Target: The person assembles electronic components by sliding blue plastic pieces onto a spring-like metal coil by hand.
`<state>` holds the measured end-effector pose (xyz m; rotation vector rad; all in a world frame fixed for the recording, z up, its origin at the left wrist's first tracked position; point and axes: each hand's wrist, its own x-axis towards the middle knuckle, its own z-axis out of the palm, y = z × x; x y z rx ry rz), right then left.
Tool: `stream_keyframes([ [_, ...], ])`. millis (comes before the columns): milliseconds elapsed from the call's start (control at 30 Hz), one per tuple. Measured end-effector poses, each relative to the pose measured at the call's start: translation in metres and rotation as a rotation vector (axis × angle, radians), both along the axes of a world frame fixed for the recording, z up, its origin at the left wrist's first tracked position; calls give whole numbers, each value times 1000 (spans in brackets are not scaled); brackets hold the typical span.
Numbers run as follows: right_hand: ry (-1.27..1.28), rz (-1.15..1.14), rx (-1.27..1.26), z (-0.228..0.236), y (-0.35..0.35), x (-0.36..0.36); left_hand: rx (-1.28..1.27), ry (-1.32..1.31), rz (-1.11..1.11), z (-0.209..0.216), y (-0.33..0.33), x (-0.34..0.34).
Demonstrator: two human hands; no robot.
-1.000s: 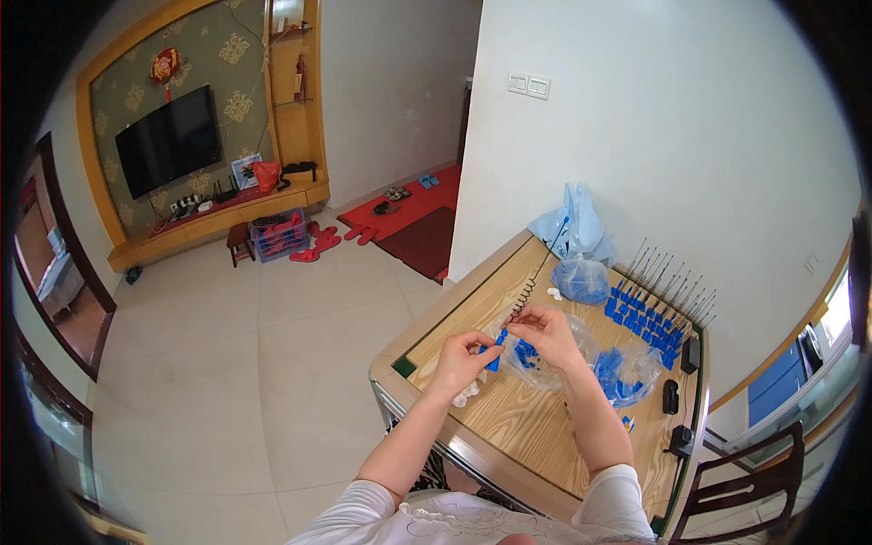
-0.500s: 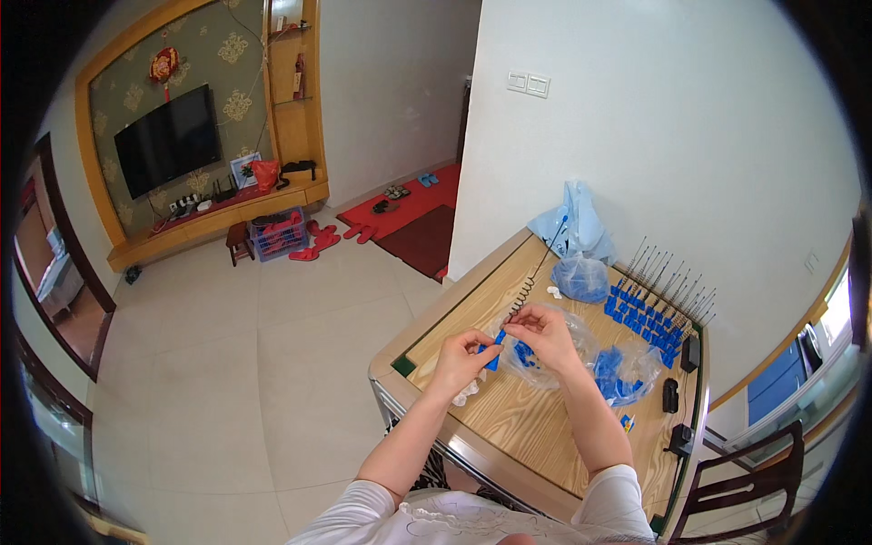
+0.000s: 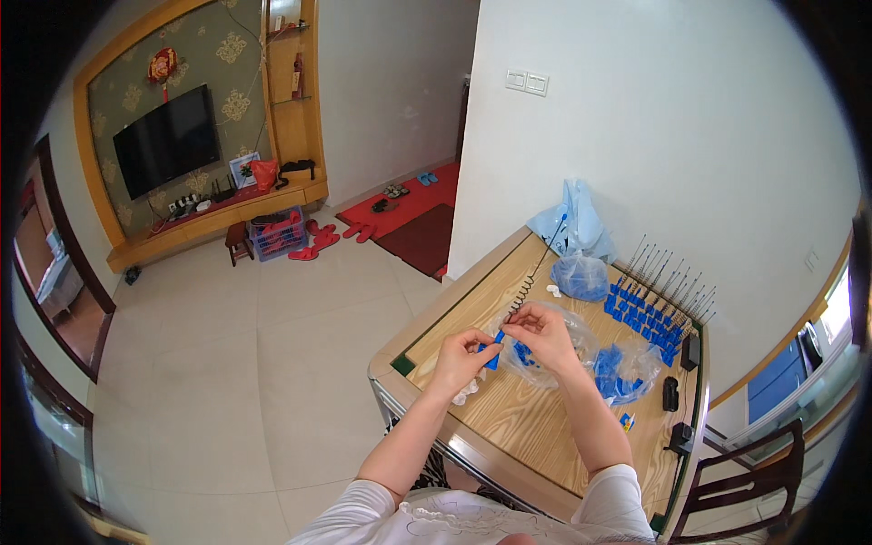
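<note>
Wood-grained bench (image 3: pixel 536 445) spreads beneath both forearms, which reach forward and converge. Above its left side, the left hand (image 3: pixel 461 361) pinches a smooth blue plastic piece (image 3: pixel 491 357); just beyond, the right hand (image 3: pixel 542 334), knuckles up, grips the lower end of a coiled dark wire (image 3: pixel 522 295). Farther off, a crinkled clear bag (image 3: pixel 643 361) holds blue parts, and rows of blue pieces with thin rods (image 3: pixel 640 315) stretch near a plain white wall (image 3: pixel 672 136).

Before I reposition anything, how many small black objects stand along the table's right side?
3: a box beside the blue-based springs, an oblong object nearer the person, and another box nearer still. More could be hidden.
</note>
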<state>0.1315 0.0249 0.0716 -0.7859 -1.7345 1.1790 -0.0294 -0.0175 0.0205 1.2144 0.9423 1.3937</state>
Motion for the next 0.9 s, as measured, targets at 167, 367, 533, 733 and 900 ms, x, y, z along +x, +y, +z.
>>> stream_keyframes([
  [167, 16, 2, -6, 0, -1, 0, 28, -1, 14, 3, -2, 1],
  [367, 34, -8, -1, 0, -3, -1, 3, 8, 13, 2, -1, 1],
  [533, 48, -8, 10, -2, -3, -2, 21, -3, 13, 0, 0, 1],
  [733, 32, -13, 21, -2, -3, -1, 8, -18, 2, 2, -1, 2],
  [900, 15, -23, 32, -2, -2, -1, -8, -19, -4, 4, -2, 1],
])
